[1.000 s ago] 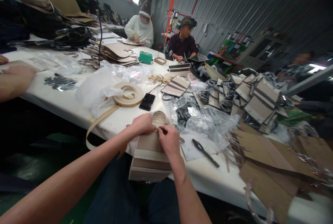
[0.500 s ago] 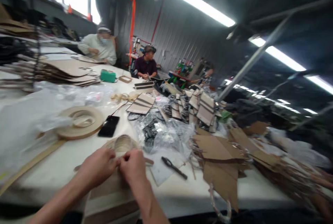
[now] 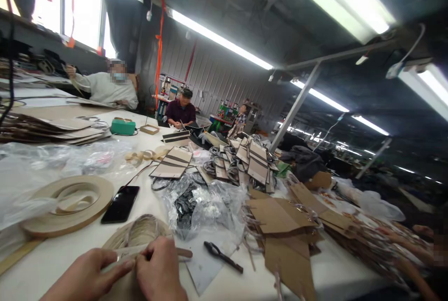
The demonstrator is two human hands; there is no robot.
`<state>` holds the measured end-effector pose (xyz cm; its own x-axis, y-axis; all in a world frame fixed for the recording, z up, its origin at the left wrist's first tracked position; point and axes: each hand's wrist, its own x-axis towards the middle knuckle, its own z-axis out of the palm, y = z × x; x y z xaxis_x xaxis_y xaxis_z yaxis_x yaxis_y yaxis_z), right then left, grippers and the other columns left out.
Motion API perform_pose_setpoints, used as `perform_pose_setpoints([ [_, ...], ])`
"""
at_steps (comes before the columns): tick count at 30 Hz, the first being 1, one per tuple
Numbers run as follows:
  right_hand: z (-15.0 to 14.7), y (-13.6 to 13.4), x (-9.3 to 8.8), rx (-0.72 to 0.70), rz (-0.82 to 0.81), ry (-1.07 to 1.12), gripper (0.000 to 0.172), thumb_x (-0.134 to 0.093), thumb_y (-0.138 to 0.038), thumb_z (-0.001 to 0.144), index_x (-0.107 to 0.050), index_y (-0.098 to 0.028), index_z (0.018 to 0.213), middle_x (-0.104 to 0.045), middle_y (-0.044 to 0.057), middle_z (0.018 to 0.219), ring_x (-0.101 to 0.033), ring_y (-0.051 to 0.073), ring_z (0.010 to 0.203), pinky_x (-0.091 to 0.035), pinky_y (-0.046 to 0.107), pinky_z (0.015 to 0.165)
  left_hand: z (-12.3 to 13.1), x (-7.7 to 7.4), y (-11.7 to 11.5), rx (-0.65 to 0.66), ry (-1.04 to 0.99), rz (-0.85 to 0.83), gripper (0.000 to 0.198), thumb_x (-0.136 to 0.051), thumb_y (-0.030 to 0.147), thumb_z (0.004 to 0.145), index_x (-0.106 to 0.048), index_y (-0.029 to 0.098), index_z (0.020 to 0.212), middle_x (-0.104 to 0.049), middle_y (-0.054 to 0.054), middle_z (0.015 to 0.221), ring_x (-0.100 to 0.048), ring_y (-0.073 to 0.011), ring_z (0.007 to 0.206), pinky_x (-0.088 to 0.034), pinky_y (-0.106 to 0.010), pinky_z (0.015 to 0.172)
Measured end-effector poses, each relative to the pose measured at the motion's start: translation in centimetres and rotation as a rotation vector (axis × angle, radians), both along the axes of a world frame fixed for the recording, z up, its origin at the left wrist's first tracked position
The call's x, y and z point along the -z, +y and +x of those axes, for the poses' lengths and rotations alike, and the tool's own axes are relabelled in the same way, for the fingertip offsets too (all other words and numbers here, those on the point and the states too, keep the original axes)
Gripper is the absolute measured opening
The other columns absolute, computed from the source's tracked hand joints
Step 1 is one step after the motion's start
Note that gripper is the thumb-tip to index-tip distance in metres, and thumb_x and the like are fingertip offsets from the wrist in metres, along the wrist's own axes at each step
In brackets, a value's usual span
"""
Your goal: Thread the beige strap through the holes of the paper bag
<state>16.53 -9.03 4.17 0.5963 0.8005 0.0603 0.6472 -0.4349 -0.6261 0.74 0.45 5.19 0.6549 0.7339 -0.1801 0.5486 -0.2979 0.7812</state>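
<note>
Both my hands sit at the bottom edge of the view, close together on a brown paper piece (image 3: 122, 287). My left hand (image 3: 86, 277) lies over it with fingers stretched toward a thin tan strip (image 3: 140, 250). My right hand (image 3: 159, 270) is curled, its fingertips pinching that strip. Just beyond my fingers lies a coil of tan tape (image 3: 140, 232). A black phone (image 3: 121, 204) rests to the left of the coil.
A big tape roll (image 3: 66, 203) lies left. Black pliers (image 3: 224, 256) rest on white paper to the right. Plastic bags (image 3: 203, 203), flat brown bags (image 3: 280, 219) and card stacks (image 3: 52, 126) cover the white table (image 3: 336, 268). Other people sit at the far end.
The view has tilted up and right, so my hands dropped to the bottom edge. They stay together on the strip and paper piece.
</note>
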Motion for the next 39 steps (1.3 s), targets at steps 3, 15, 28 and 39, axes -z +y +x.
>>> perform_pose_setpoints([
  [3,0.0,0.1,0.3,-0.005,0.038,-0.019,0.01,-0.079,-0.015,0.077,-0.085,-0.023,0.077,-0.084,0.01,0.087,-0.08,0.029,0.085,-0.051,0.035,0.073,-0.3,-0.1,-0.3,0.04,0.053,-0.31,0.073,-0.059,0.099,0.06,-0.057,0.026,0.062,-0.065,-0.005,0.054,-0.056,-0.0252,0.048,-0.039,-0.033,0.05],
  [15,-0.1,-0.4,-1.5,-0.152,0.008,-0.161,0.021,-0.071,-0.016,0.086,-0.085,-0.021,0.071,-0.085,0.011,0.077,-0.071,0.019,0.065,-0.039,0.03,0.061,-0.1,-4.8,-5.2,0.001,0.244,0.327,0.034,-0.05,0.037,0.101,-0.071,0.024,0.077,-0.082,-0.014,0.092,-0.077,-0.0346,0.092,-0.044,-0.038,0.076],
  [28,-0.2,-2.9,-0.7,-0.278,0.19,-0.227,0.027,-0.061,-0.014,0.1,-0.082,-0.021,0.086,-0.079,0.009,0.097,-0.071,0.021,0.088,-0.052,0.03,0.083,-6.3,-12.1,-7.4,-0.234,-0.236,-0.096,0.056,-0.06,0.072,0.095,-0.067,0.021,0.074,-0.07,-0.003,0.065,-0.06,-0.0179,0.059,-0.046,-0.029,0.06],
  [39,-1.9,-4.9,0.0,-0.452,0.106,-0.504,0.036,-0.054,-0.025,0.113,-0.068,-0.021,0.145,-0.075,0.013,0.143,-0.065,0.032,0.126,-0.047,0.05,0.113,-6.9,-6.1,-10.4,-0.213,-0.498,-0.69,0.063,-0.085,0.072,0.083,-0.076,0.015,0.11,-0.076,-0.006,0.076,-0.067,-0.0166,0.06,-0.054,-0.026,0.056],
])
